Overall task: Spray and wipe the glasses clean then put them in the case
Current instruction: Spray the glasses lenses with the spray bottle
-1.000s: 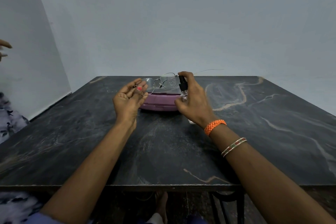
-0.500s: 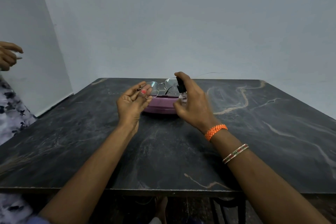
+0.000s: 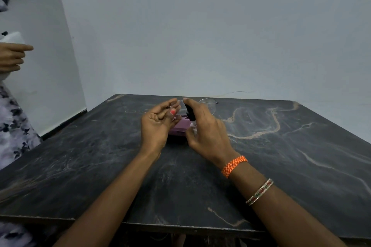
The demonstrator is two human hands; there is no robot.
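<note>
Thin wire-rimmed glasses (image 3: 208,104) are held up over the table, pinched at their left lens by the fingertips of my left hand (image 3: 156,126). My right hand (image 3: 206,132) grips a small clear spray bottle with a black top (image 3: 189,113), forefinger on the top, nozzle close to the left lens. Behind and below both hands lies the closed purple case (image 3: 179,127) on the dark marble table (image 3: 281,156), mostly hidden by my hands.
Another person's hand (image 3: 12,58) and patterned clothing (image 3: 14,124) show at the left edge, beside the table. A grey wall stands right behind the table's far edge. The table's near edge runs along the bottom.
The view has tilted up a little. My hands have drawn closer together, the spray bottle now sits in front of the left lens, and the glasses' right lens has swung out to the right.
</note>
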